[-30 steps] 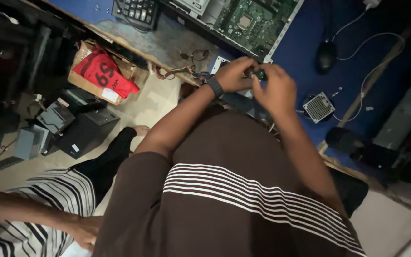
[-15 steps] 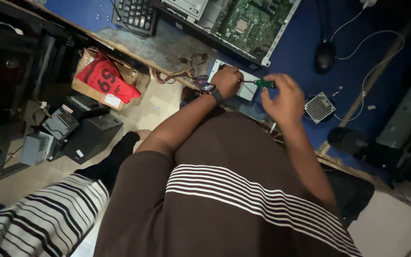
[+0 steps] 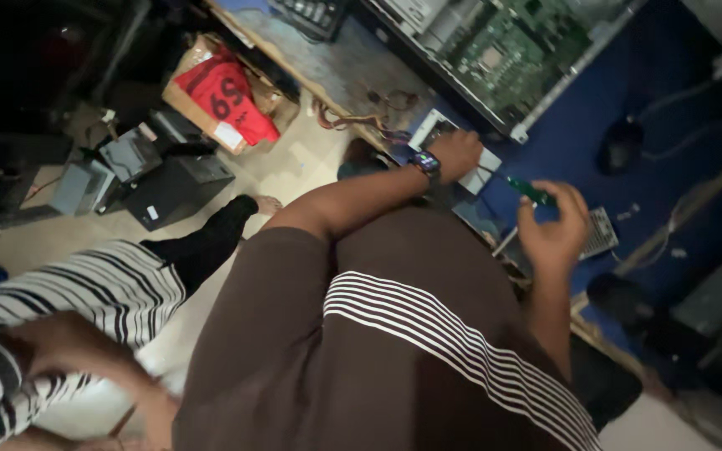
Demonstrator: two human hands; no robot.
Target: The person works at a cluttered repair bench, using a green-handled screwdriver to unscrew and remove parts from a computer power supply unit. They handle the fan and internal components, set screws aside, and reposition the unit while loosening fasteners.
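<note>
Screwdriver with a green handle sits in the right hand, pinched between thumb and curled fingertips, its handle poking up and to the left out of the grip; the hand is half closed around it and raised just above the blue tabletop, palm turned toward the body, forearm running down and right past the brown striped shirt. The left hand is stretched forward with the arm nearly straight, a dark wristwatch on the wrist, fingers bent down and pressed onto a small pale flat component lying at the tabletop's edge; whether it grips that part or only rests on it cannot be told. Just beyond lies an open computer case with a green motherboard, and a small finned heatsink sits right of the right hand. Another person in a striped top is at lower left, their hand blurred
</note>
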